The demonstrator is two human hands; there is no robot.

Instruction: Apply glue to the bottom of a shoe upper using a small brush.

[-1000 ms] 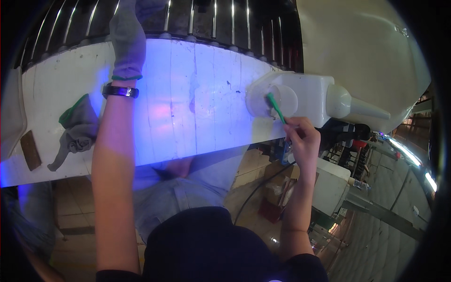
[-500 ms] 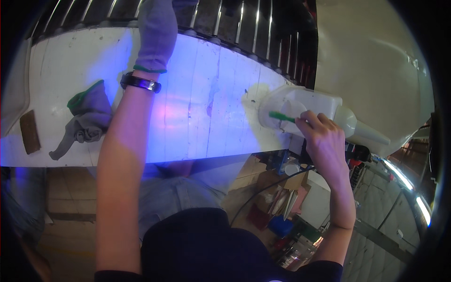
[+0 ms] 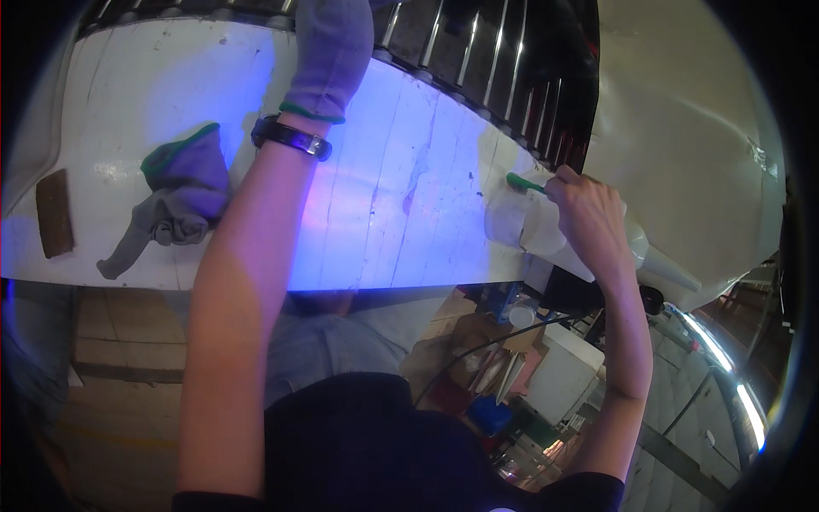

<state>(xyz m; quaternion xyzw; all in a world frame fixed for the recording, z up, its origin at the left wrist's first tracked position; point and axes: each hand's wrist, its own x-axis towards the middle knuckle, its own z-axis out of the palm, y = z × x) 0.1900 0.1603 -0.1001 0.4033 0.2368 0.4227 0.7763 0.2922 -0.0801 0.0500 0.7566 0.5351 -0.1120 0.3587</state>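
Green-handled tool held at the white cone-tipped fitting, right end of the panel

The green-handled tool [image 3: 525, 182] is clenched in the right hand [image 3: 589, 218]; its long axis runs from 3 o'clock to 9 o'clock, the free end projecting toward 9 o'clock from the fingers. The white fitting [image 3: 546, 235] lies directly under that hand, its cone tip pointing to 4 o'clock. The gloved left hand [image 3: 328, 51] is pressed flat, fingers extended, on the white panel [image 3: 409, 171] at 12 o'clock, well apart from the tool.
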